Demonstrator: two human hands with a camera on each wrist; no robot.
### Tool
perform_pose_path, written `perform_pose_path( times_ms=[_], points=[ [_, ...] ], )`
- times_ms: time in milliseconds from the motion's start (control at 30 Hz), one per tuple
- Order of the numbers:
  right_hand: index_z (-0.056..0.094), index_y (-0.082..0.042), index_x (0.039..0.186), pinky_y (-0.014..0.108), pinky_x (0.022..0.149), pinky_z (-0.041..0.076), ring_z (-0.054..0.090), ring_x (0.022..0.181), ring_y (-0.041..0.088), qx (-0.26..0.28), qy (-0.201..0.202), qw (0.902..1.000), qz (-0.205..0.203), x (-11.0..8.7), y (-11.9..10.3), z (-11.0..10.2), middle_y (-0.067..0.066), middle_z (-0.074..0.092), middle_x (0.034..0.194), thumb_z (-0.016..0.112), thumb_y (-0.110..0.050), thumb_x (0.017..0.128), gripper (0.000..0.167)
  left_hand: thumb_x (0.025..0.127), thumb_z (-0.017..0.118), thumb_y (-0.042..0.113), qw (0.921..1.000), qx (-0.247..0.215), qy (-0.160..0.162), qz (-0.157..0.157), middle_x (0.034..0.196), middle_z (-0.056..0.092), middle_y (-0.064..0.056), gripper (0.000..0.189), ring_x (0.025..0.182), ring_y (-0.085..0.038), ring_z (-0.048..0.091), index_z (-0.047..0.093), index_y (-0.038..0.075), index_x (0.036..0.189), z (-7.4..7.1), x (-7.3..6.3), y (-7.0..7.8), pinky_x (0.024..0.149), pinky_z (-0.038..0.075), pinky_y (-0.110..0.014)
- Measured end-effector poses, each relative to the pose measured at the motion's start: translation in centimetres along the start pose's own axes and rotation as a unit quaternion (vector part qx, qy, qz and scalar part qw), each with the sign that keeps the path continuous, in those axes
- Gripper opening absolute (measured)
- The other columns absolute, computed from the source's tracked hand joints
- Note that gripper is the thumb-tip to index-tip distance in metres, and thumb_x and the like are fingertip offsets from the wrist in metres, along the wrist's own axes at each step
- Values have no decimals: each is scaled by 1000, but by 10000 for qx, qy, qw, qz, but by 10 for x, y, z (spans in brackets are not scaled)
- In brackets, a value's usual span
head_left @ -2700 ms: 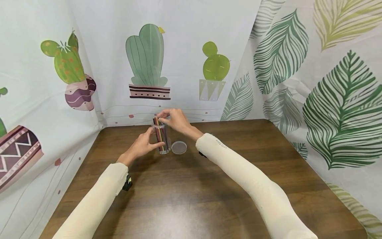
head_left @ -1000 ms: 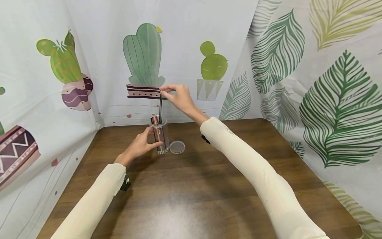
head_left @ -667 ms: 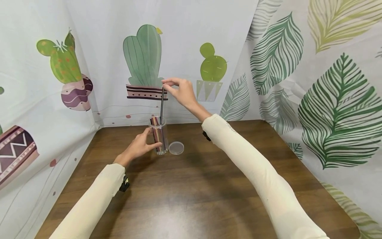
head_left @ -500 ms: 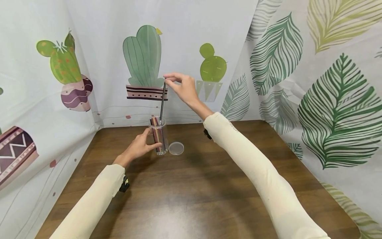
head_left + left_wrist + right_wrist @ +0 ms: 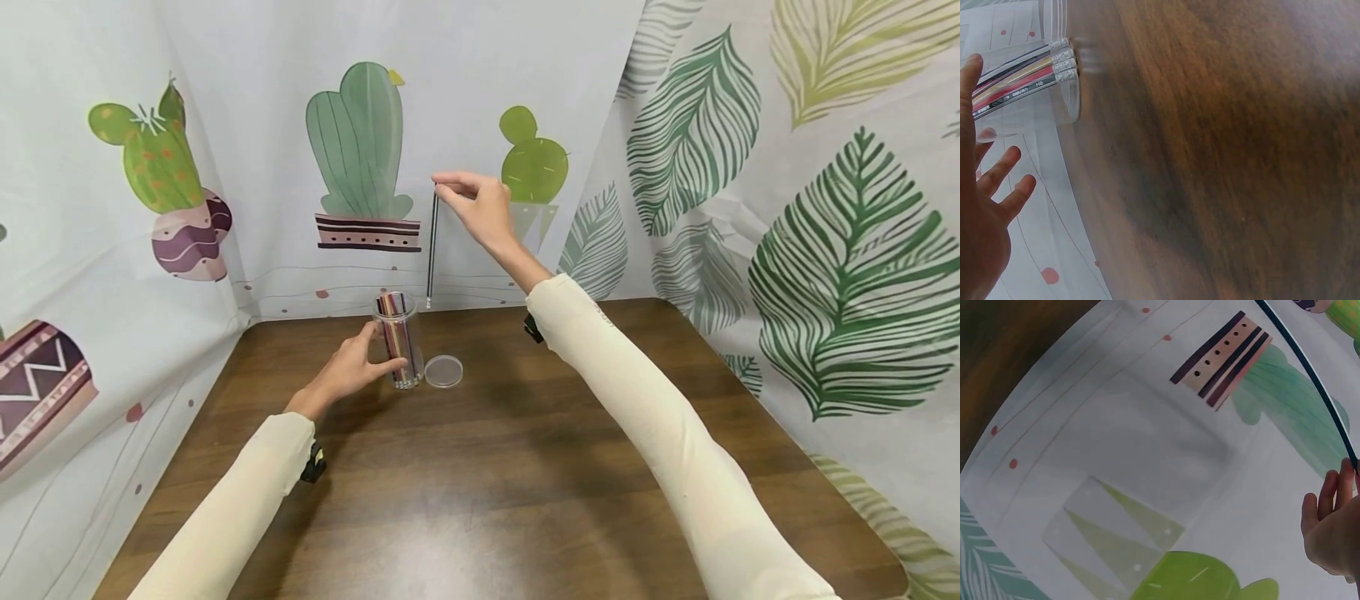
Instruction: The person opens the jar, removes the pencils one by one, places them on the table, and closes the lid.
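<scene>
Upright on the wooden table stands a clear plastic jar [image 5: 415, 346], holding several coloured pencils [image 5: 397, 340] with their eraser ends down. My left hand [image 5: 351, 367] holds the jar from its left side, the thumb across the near wall and a finger near the rim. In the left wrist view, one pencil [image 5: 1019, 94] shows "HB" lettering through the wall. Above and right of the jar, my right hand [image 5: 480, 207] pinches the top of a dark pencil [image 5: 432, 246]. That pencil hangs nearly straight down, clear of the jar, its silvery lower end just above the table's far edge.
A round clear lid [image 5: 443, 372] lies flat on the table [image 5: 465, 483], just right of the jar. White printed cloth [image 5: 465, 100] with cactus and leaf pictures hangs close behind the table's far edge and along both sides.
My right hand has risen from the jar's mouth, drawing the dark pencil up and out, then moved right with it. My left hand stays on the jar; the lid lies where it was.
</scene>
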State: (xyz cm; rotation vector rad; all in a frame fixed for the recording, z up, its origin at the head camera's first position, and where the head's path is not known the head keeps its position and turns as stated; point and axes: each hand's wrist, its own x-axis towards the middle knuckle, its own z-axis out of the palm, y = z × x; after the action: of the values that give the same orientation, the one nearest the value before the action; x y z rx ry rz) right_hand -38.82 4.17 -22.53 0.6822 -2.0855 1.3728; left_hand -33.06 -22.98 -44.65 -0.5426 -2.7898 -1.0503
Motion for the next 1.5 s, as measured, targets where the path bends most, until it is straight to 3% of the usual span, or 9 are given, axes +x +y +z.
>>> perform_pose_path(
  times_ms=[367, 633, 867, 1067, 1167, 1300, 1500],
  points=[
    [81, -13, 114, 24, 82, 57, 76, 97, 13, -304, -367, 9988, 147, -28, 42, -5, 4, 80, 106, 75, -18, 98, 18, 88, 80, 55, 10000, -28, -21, -52, 143, 57, -27, 90, 134, -46, 53, 38, 8, 152, 1, -1, 1, 107, 43, -64],
    [81, -11, 113, 23, 68, 50, 75, 88, 16, -585, -763, 9946, 404, -57, 78, 0, 6, 79, 107, 75, -18, 98, 18, 88, 79, 56, 10000, -12, -6, -37, 143, 58, -25, 90, 134, -44, 54, 38, 9, 152, 0, -1, 3, 108, 43, -64],
    [82, -10, 111, 22, 67, 51, 76, 86, 15, -865, -1048, 9894, 518, -77, 105, 6, 5, 80, 104, 76, -18, 97, 18, 88, 79, 57, 10000, 28, 42, 28, 141, 59, -24, 88, 133, -41, 56, 40, 10, 151, 1, 0, 1, 107, 44, -63],
    [83, -11, 110, 21, 61, 44, 69, 75, 15, -936, -1256, 9847, 760, -91, 120, 13, 6, 80, 104, 76, -16, 97, 15, 88, 79, 57, 10000, 9, 50, 9, 142, 59, -24, 89, 134, -41, 55, 39, 10, 152, 1, -1, 1, 107, 44, -63],
    [82, -11, 110, 22, 65, 49, 73, 82, 17, -1037, -1349, 9814, 885, -97, 127, 17, 6, 79, 107, 76, -17, 97, 16, 88, 79, 57, 10000, -9, 43, -3, 143, 58, -23, 90, 134, -40, 55, 38, 9, 153, 1, -2, 1, 108, 43, -63],
    [81, -7, 113, 32, 79, 59, 76, 95, 22, -1080, -1440, 9795, 909, -103, 135, 22, 8, 79, 107, 74, -14, 98, 17, 88, 80, 55, 10000, -32, 46, -7, 144, 58, -23, 92, 134, -40, 55, 37, 9, 155, 0, -2, 1, 108, 43, -62],
    [79, -3, 113, 37, 87, 59, 75, 101, 25, -996, -1441, 9800, 940, -112, 148, 28, 11, 78, 111, 72, -10, 99, 18, 88, 80, 54, 10000, -65, 28, -11, 144, 58, -24, 91, 134, -41, 55, 37, 10, 155, 0, -1, 4, 108, 43, -63]
  ],
)
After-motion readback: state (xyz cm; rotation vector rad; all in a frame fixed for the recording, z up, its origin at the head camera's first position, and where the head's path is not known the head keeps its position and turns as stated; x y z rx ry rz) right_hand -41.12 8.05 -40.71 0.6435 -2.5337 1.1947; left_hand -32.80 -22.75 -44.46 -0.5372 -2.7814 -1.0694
